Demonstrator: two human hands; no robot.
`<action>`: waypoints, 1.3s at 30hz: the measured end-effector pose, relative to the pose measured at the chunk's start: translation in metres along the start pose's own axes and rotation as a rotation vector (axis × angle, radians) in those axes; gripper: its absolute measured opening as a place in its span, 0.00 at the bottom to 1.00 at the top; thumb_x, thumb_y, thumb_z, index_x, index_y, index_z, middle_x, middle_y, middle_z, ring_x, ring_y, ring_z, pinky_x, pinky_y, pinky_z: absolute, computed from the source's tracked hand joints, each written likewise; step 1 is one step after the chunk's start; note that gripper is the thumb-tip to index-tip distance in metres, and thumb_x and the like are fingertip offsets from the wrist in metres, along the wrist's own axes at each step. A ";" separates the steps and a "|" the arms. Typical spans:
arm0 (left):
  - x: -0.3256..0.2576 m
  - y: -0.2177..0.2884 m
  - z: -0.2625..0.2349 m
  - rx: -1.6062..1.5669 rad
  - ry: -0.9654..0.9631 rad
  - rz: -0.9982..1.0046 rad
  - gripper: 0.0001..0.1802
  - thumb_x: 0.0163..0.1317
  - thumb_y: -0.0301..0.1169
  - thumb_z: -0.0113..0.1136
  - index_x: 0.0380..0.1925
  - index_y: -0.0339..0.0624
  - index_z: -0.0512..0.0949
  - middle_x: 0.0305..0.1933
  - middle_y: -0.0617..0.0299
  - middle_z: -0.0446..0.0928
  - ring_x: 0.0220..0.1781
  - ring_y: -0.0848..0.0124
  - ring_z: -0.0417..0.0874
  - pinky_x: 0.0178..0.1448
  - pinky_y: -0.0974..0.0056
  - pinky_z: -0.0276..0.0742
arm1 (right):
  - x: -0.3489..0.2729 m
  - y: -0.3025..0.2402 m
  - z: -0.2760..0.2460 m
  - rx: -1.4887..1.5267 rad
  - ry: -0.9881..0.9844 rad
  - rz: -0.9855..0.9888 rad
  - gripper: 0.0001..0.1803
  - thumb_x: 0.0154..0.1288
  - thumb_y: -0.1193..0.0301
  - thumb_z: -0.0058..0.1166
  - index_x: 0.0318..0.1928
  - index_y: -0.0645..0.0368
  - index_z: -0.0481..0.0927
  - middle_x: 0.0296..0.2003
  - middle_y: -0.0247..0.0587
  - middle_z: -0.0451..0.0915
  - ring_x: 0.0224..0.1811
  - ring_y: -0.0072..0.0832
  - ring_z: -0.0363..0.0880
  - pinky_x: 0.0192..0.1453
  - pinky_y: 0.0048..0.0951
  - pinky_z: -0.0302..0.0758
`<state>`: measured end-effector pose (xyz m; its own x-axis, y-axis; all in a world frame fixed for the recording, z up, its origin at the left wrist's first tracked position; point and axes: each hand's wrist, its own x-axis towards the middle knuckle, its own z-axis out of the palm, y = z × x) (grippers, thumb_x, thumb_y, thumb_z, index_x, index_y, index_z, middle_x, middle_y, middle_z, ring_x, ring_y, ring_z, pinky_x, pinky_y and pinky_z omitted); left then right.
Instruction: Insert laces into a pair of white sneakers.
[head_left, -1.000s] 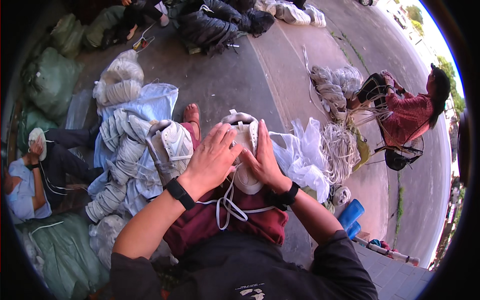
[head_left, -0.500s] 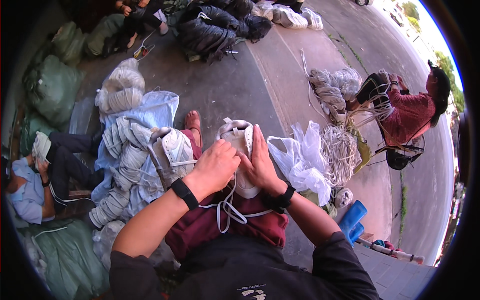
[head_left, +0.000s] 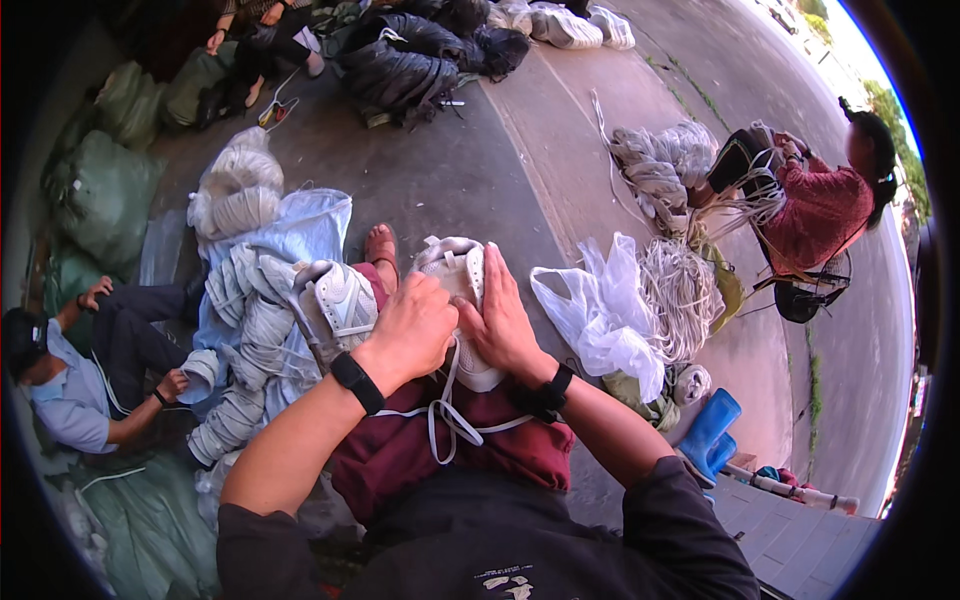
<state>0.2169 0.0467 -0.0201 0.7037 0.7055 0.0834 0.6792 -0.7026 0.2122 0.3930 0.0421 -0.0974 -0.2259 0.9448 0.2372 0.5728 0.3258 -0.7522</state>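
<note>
The left hand has curled tighter since a moment ago, fingers pinching the white lace, while the right hand lies flat, fingers together, on the white sneaker in the lap.

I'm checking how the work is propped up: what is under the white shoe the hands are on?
The white shoe rests on a lap in maroon cloth, laces trailing over it. Both hands cover its middle, hiding the contact there.

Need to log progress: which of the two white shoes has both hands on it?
The white shoe on the lap, under the left hand and right hand; the other shoe lies untouched alongside.
</note>
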 end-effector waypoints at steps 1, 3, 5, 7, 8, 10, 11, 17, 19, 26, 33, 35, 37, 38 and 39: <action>0.000 -0.003 -0.001 0.000 -0.001 0.003 0.09 0.46 0.31 0.70 0.24 0.39 0.81 0.34 0.56 0.77 0.48 0.59 0.76 0.59 0.55 0.68 | -0.001 0.000 -0.001 -0.009 0.003 0.006 0.47 0.68 0.61 0.53 0.74 0.75 0.42 0.73 0.70 0.49 0.76 0.58 0.50 0.79 0.45 0.50; -0.002 -0.008 -0.008 -0.149 -0.092 -0.045 0.09 0.49 0.33 0.68 0.24 0.39 0.81 0.34 0.56 0.78 0.48 0.59 0.77 0.60 0.53 0.67 | -0.002 -0.003 -0.001 -0.008 0.003 0.003 0.47 0.68 0.61 0.53 0.73 0.75 0.43 0.73 0.71 0.50 0.76 0.58 0.50 0.79 0.45 0.50; -0.001 -0.006 -0.004 -0.143 -0.084 -0.083 0.09 0.50 0.33 0.67 0.24 0.39 0.81 0.33 0.56 0.78 0.47 0.58 0.78 0.60 0.53 0.67 | -0.004 -0.005 -0.003 -0.033 0.013 0.007 0.46 0.69 0.60 0.52 0.73 0.75 0.44 0.72 0.70 0.50 0.76 0.57 0.50 0.79 0.45 0.50; 0.002 0.000 0.002 -0.139 -0.073 -0.118 0.09 0.52 0.34 0.66 0.25 0.39 0.82 0.33 0.55 0.79 0.47 0.58 0.78 0.60 0.52 0.67 | -0.007 -0.004 -0.002 -0.043 0.019 0.010 0.46 0.68 0.60 0.52 0.73 0.75 0.44 0.72 0.70 0.50 0.76 0.57 0.50 0.79 0.45 0.50; 0.003 0.005 0.007 -0.076 -0.045 -0.135 0.09 0.52 0.34 0.66 0.24 0.39 0.82 0.32 0.55 0.79 0.46 0.57 0.79 0.59 0.52 0.67 | -0.008 -0.004 -0.002 -0.054 0.022 0.015 0.46 0.68 0.60 0.52 0.73 0.75 0.44 0.72 0.70 0.51 0.76 0.57 0.50 0.79 0.45 0.50; 0.001 0.008 0.009 -0.032 -0.005 -0.161 0.09 0.51 0.35 0.66 0.24 0.39 0.83 0.30 0.54 0.80 0.45 0.57 0.79 0.58 0.52 0.67 | -0.010 -0.006 -0.001 -0.049 0.025 0.011 0.46 0.68 0.60 0.52 0.73 0.75 0.45 0.72 0.70 0.51 0.76 0.57 0.50 0.79 0.45 0.51; 0.000 0.008 0.009 -0.032 -0.004 -0.161 0.09 0.51 0.35 0.66 0.24 0.39 0.83 0.30 0.54 0.80 0.45 0.57 0.79 0.58 0.52 0.67 | -0.011 -0.008 -0.001 -0.046 0.031 0.012 0.46 0.67 0.60 0.53 0.73 0.75 0.45 0.72 0.70 0.52 0.76 0.57 0.51 0.79 0.45 0.51; 0.001 0.007 0.015 -0.003 -0.053 -0.211 0.10 0.49 0.35 0.65 0.22 0.39 0.83 0.30 0.51 0.82 0.43 0.56 0.79 0.57 0.53 0.67 | -0.012 -0.015 0.001 -0.082 0.029 0.013 0.46 0.67 0.63 0.53 0.74 0.72 0.43 0.73 0.66 0.50 0.76 0.56 0.50 0.78 0.45 0.51; 0.003 0.010 0.018 -0.011 -0.104 -0.276 0.10 0.47 0.35 0.63 0.21 0.39 0.83 0.29 0.51 0.82 0.43 0.56 0.79 0.56 0.53 0.66 | -0.013 -0.016 0.001 -0.097 0.028 0.010 0.46 0.67 0.63 0.53 0.74 0.72 0.43 0.73 0.67 0.50 0.76 0.56 0.50 0.78 0.45 0.50; -0.003 0.017 0.018 -0.095 -0.051 -0.313 0.09 0.46 0.34 0.62 0.21 0.39 0.83 0.25 0.50 0.81 0.40 0.54 0.80 0.57 0.54 0.66 | -0.019 -0.014 0.001 -0.084 0.052 0.010 0.44 0.67 0.61 0.52 0.73 0.74 0.47 0.71 0.68 0.54 0.74 0.58 0.54 0.77 0.47 0.53; 0.003 0.015 0.006 0.030 -0.172 -0.328 0.08 0.48 0.33 0.61 0.21 0.41 0.84 0.28 0.51 0.83 0.42 0.56 0.82 0.55 0.54 0.66 | -0.015 -0.023 0.007 -0.112 0.066 -0.024 0.44 0.68 0.61 0.53 0.73 0.73 0.48 0.71 0.68 0.55 0.74 0.58 0.55 0.77 0.48 0.55; 0.005 0.014 0.005 0.041 -0.256 -0.370 0.08 0.47 0.33 0.62 0.22 0.42 0.84 0.29 0.50 0.83 0.42 0.56 0.82 0.55 0.54 0.66 | -0.015 -0.024 0.009 -0.133 0.071 -0.015 0.43 0.68 0.61 0.53 0.73 0.73 0.49 0.71 0.67 0.56 0.74 0.58 0.56 0.76 0.47 0.56; 0.002 0.014 0.008 0.024 -0.231 -0.400 0.08 0.46 0.34 0.62 0.22 0.41 0.84 0.29 0.50 0.83 0.41 0.56 0.82 0.55 0.54 0.66 | -0.015 -0.028 0.006 -0.129 0.055 -0.012 0.43 0.68 0.62 0.52 0.73 0.73 0.47 0.71 0.68 0.54 0.75 0.57 0.54 0.77 0.47 0.54; 0.002 0.014 0.010 0.009 -0.202 -0.427 0.09 0.45 0.34 0.62 0.21 0.41 0.85 0.30 0.50 0.83 0.41 0.56 0.82 0.55 0.55 0.66 | -0.015 -0.030 0.004 -0.127 0.043 -0.010 0.43 0.68 0.63 0.51 0.74 0.74 0.46 0.72 0.68 0.53 0.75 0.56 0.52 0.78 0.46 0.53; 0.000 0.014 0.012 0.011 -0.201 -0.429 0.09 0.45 0.34 0.62 0.21 0.41 0.85 0.30 0.50 0.83 0.41 0.56 0.82 0.55 0.55 0.66 | -0.015 -0.029 0.004 -0.125 0.044 -0.013 0.43 0.68 0.63 0.51 0.74 0.74 0.46 0.72 0.68 0.53 0.75 0.56 0.52 0.78 0.46 0.53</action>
<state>0.2287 0.0355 -0.0284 0.3849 0.9011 -0.1996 0.9188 -0.3535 0.1755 0.3763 0.0185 -0.0814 -0.2012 0.9402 0.2750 0.6647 0.3373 -0.6667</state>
